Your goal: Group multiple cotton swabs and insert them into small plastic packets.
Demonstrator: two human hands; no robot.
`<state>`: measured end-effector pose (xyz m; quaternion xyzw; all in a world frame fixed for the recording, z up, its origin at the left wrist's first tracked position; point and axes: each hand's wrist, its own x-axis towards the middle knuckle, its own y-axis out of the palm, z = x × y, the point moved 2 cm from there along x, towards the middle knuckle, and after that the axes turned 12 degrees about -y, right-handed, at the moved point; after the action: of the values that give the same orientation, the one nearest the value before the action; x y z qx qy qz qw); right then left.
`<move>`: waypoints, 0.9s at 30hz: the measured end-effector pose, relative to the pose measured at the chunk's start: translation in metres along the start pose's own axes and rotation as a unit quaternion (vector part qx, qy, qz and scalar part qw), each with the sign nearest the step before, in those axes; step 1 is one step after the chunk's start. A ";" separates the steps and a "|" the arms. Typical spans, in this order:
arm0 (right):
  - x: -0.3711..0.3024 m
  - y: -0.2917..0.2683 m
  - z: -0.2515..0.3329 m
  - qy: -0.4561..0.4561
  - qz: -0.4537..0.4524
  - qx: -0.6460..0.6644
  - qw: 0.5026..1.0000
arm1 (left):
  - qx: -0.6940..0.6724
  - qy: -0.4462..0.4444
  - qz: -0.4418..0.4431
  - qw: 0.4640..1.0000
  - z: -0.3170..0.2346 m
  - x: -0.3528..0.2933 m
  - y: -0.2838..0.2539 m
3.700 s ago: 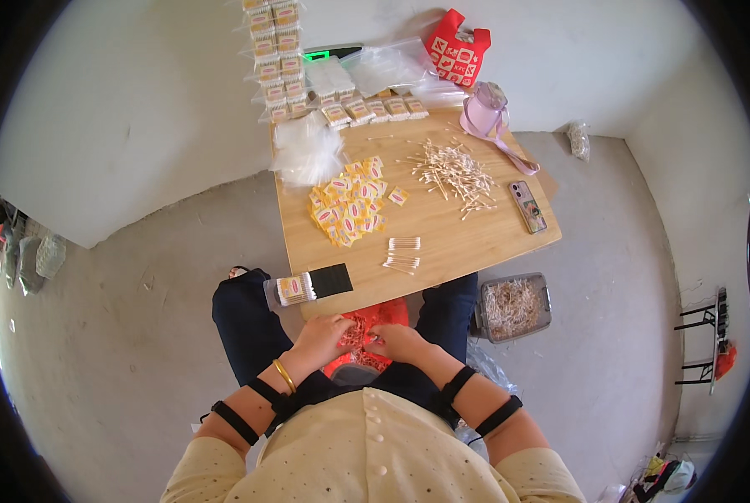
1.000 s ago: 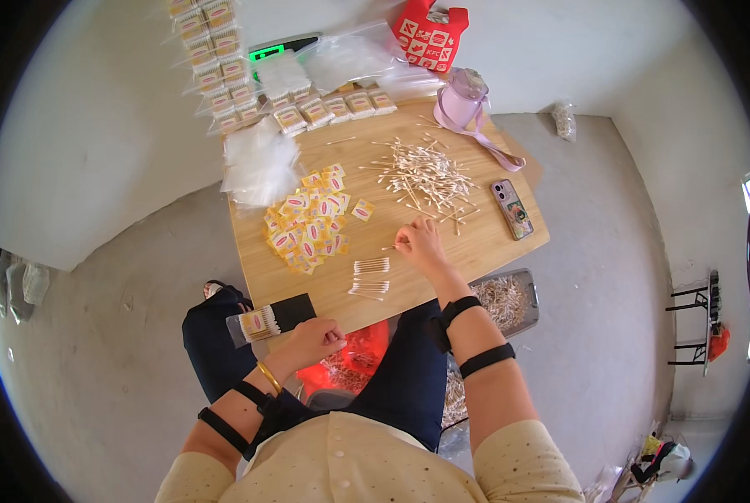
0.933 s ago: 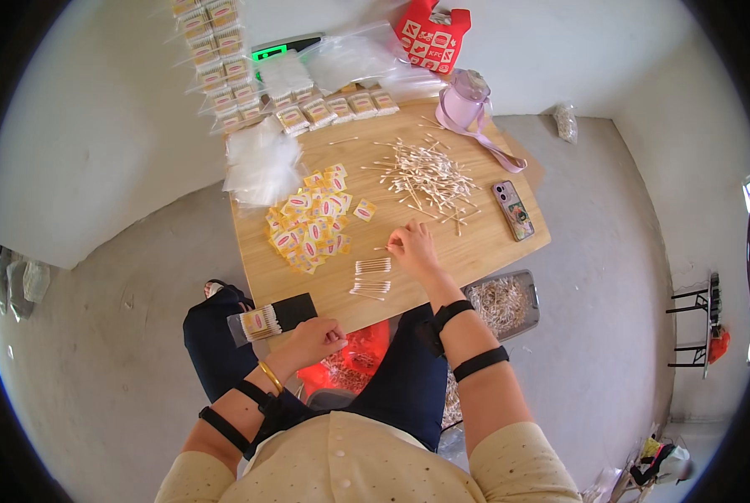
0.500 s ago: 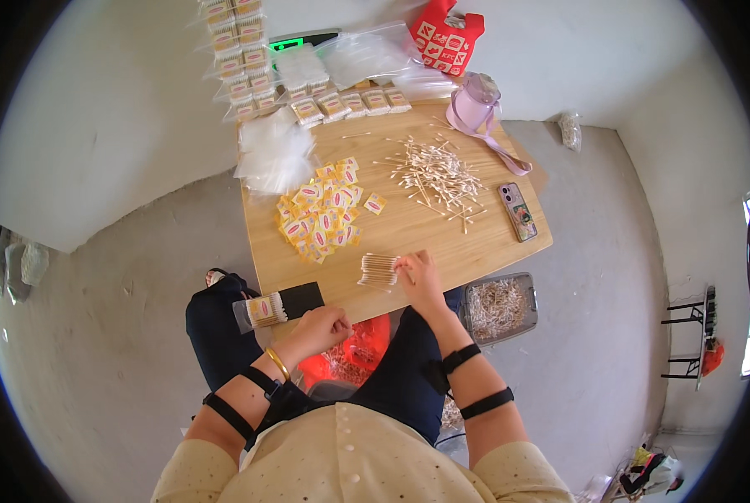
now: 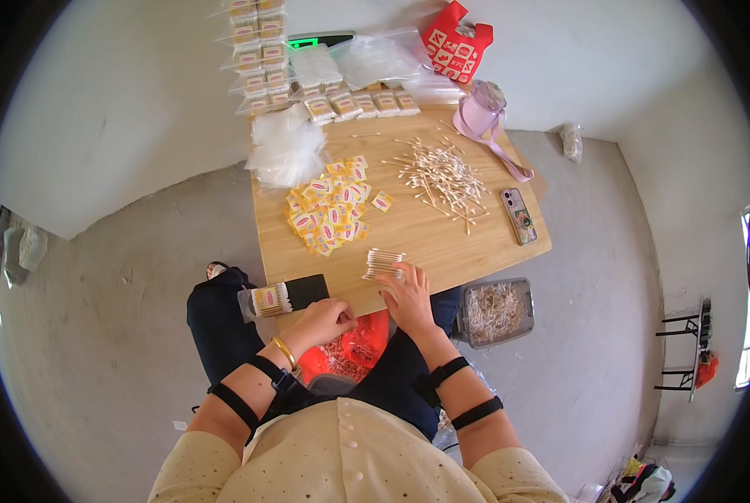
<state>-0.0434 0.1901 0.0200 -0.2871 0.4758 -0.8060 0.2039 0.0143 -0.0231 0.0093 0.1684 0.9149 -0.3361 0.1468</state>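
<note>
A small, even row of cotton swabs (image 5: 382, 262) lies flat near the table's front edge. My right hand (image 5: 408, 300) rests against its near right side, fingers apart and fingertips touching it. To the left, my left hand (image 5: 328, 320) hovers at the table edge with curled fingers pressed together; whatever they hold, if anything, is hidden. Left of it, a clear bag of swabs with a yellow card (image 5: 269, 300) lies by a flat black piece (image 5: 308, 291). Farther off are a heap of yellow-and-white cards (image 5: 329, 214) and a loose pile of cotton swabs (image 5: 443, 178).
Clear plastic bags (image 5: 287, 147) and filled swab packs (image 5: 365, 106) line the far side of the table. A pink cup (image 5: 482, 109) and a phone (image 5: 519, 216) stand at the right. Below are a red bag (image 5: 366, 339) and a grey bin of swabs (image 5: 496, 312).
My right hand has shifted slightly left and nearer, its fingers spreading from a pinch at the row's right end. My left hand has moved slightly right. The whole view has shifted a little.
</note>
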 end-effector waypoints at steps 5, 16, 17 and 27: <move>0.005 0.000 0.001 0.006 -0.005 0.007 1.000 | -0.012 -0.010 0.012 1.000 0.002 0.000 -0.001; 0.010 0.001 -0.002 -0.001 -0.004 0.003 1.000 | -0.011 -0.008 0.015 1.000 0.005 0.001 0.000; 0.012 0.001 -0.003 0.010 -0.002 0.000 1.000 | -0.006 -0.008 0.013 1.000 0.005 0.001 0.001; 0.013 0.005 -0.011 0.014 -0.008 -0.012 1.000 | -0.013 -0.011 0.017 1.000 0.006 0.001 0.001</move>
<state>-0.0605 0.1871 0.0146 -0.2816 0.4862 -0.8057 0.1875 0.0145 -0.0258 0.0035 0.1784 0.9147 -0.3232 0.1646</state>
